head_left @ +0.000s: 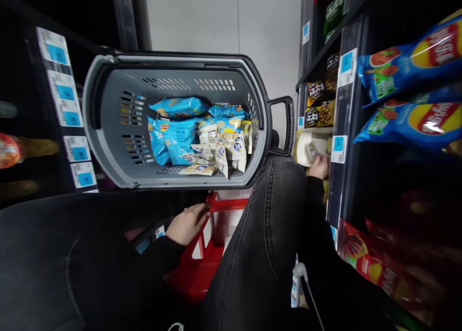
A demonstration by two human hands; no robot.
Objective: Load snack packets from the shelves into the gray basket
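Note:
My right hand (319, 166) reaches into the right shelf, fingers closed on a small pale snack packet (312, 150) at a white bin (303, 143). Lower down, my left hand (187, 223) has its fingers curled over the rim of a red plastic basket (227, 205) between my legs. In front of me stands a grey shopping basket (108, 153) with a black rim. Inside it lie blue chip bags (180, 138) and several small cream-coloured snack packets (236, 150), heaped toward its right end.
Blue chip bags (422, 119) and red chip bags (378, 268) fill parts of the right shelf, behind price tags (339, 149). Dark brown snack bags (320, 113) sit beyond. Bottles (25, 148) stick out at left. The basket's folded handle (288, 124) points toward the right shelf.

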